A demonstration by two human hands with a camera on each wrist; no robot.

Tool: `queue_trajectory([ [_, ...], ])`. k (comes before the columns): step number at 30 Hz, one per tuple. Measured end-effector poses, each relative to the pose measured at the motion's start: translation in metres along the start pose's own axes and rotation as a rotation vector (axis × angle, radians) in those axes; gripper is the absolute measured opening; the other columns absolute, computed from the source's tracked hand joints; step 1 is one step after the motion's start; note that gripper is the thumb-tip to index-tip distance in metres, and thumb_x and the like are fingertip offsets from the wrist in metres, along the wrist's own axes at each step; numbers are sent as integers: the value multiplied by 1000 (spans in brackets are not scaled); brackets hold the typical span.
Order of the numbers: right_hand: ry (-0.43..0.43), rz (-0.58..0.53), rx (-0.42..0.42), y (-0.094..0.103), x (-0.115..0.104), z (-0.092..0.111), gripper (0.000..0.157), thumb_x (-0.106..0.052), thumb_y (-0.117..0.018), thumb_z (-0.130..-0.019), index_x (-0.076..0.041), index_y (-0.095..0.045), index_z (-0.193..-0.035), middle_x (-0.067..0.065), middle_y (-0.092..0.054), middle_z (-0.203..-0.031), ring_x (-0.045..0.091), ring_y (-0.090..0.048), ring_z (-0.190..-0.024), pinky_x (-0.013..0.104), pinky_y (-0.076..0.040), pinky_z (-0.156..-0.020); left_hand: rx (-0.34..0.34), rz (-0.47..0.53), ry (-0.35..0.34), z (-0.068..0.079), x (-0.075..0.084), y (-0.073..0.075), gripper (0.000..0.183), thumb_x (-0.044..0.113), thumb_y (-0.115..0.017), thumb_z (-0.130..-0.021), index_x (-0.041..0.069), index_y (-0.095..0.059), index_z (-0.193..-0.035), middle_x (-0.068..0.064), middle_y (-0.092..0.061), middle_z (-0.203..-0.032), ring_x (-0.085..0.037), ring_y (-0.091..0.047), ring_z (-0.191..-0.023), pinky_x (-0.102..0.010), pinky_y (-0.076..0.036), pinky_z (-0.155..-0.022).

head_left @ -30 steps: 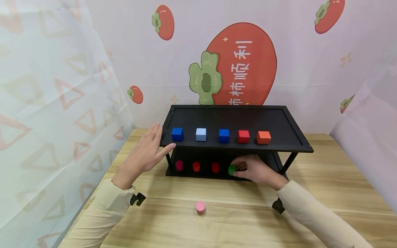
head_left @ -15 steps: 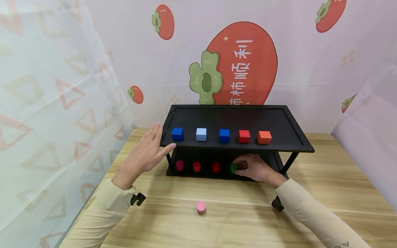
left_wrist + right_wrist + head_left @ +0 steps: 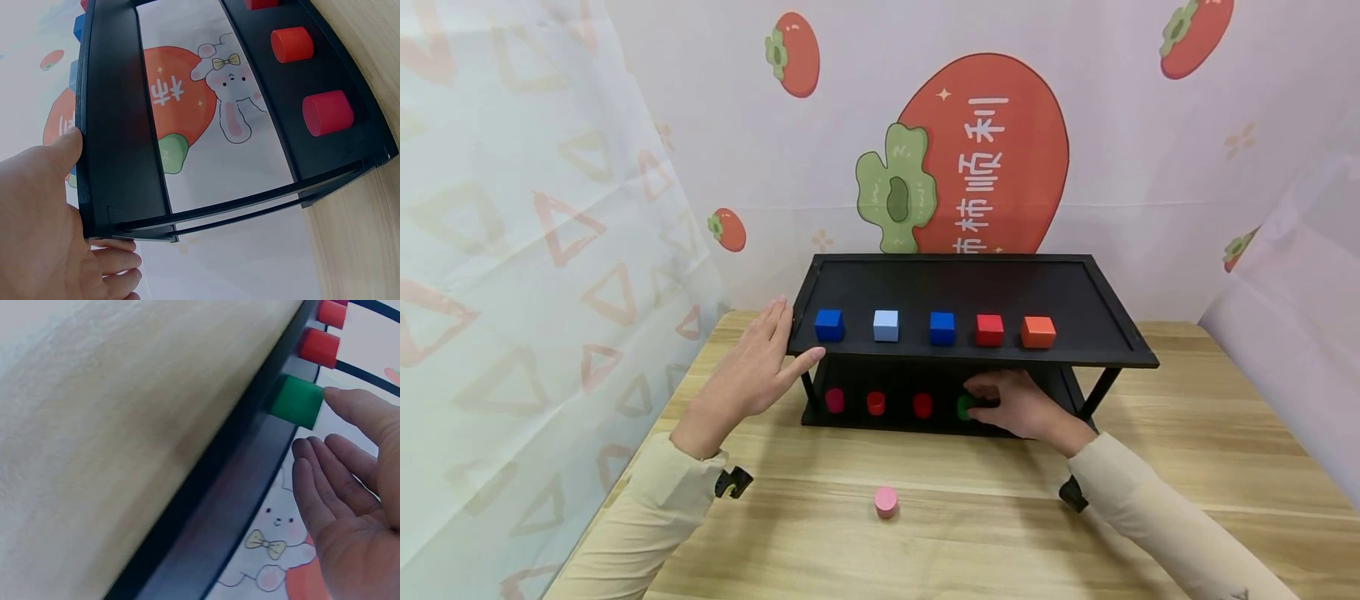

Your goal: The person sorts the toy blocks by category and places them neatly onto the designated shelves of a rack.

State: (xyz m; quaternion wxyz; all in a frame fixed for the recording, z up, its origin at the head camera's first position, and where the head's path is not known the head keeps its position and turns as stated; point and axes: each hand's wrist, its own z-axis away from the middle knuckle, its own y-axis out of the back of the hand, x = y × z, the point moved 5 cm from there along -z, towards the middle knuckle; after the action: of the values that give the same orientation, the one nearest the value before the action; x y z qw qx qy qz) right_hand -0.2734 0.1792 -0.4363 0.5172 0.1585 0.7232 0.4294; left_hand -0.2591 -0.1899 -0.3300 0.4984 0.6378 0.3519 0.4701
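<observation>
A black two-tier shelf (image 3: 955,287) stands on the wooden table. My left hand (image 3: 745,371) rests against its upper tier at the left front corner, fingers straight along the side and thumb at the front edge. On the lower tier is a green cylinder (image 3: 298,402), at the right end of a row with a magenta cylinder (image 3: 328,113) and two red cylinders (image 3: 876,404) (image 3: 922,406). My right hand (image 3: 1018,407) is beside the green cylinder. In the right wrist view the thumb tip is right at its edge, while the other fingers stand apart from it.
Along the upper tier's front sit two dark blue cubes (image 3: 829,326) (image 3: 942,328), a light blue cube (image 3: 886,326), a red cube (image 3: 989,331) and an orange cube (image 3: 1038,332). A pink cylinder (image 3: 886,502) lies on the table in front. Patterned cloth (image 3: 1150,208) hangs behind.
The green cylinder has shifted slightly right on the lower tier, and my right hand has since loosened its fingers from it. My left hand stays at the shelf corner.
</observation>
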Motion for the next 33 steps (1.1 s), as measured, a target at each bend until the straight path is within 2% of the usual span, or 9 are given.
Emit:
queue_trajectory([
  [5,65,8,29,2,-15,1,41,-12,-82,-92,2,-72,-128,19,-75,-124,34,-75,-111,51,-62,-97,0,3,-2,0,0,0,100,67,-40,-107,-3,-4,-168,-21,-2,-179,-41,-3,-166,-59,-8,-135],
  [13,132,3,-28,-14,-44,6,35,-16,-84,-91,-3,-76,-123,12,-78,-120,26,-76,-107,45,-64,-95,11,-1,-9,0,-1,0,100,68,-39,-107,-3,-4,-168,-21,-2,-178,-41,-3,-166,-59,-9,-135],
  [23,194,-106,-215,-53,-80,14,36,-17,-83,-92,-4,-76,-125,9,-78,-121,21,-75,-109,37,-64,-96,19,8,-20,-1,-1,0,99,67,-39,-107,-3,-4,-168,-21,-3,-178,-41,-3,-166,-59,-9,-135],
  [27,232,-145,-293,-70,-94,18,36,-15,-84,-92,-4,-75,-126,7,-78,-121,16,-74,-109,28,-63,-95,15,10,-17,0,-1,0,99,67,-39,-107,-4,-5,-168,-21,-3,-178,-41,-3,-166,-59,-9,-135],
  [33,237,-169,-347,-89,-106,21,35,-16,-85,-91,-8,-77,-124,2,-78,-120,6,-72,-108,20,-61,-95,13,6,-11,0,-1,0,100,68,-39,-107,-3,-4,-168,-21,-3,-178,-40,-3,-166,-59,-10,-135],
])
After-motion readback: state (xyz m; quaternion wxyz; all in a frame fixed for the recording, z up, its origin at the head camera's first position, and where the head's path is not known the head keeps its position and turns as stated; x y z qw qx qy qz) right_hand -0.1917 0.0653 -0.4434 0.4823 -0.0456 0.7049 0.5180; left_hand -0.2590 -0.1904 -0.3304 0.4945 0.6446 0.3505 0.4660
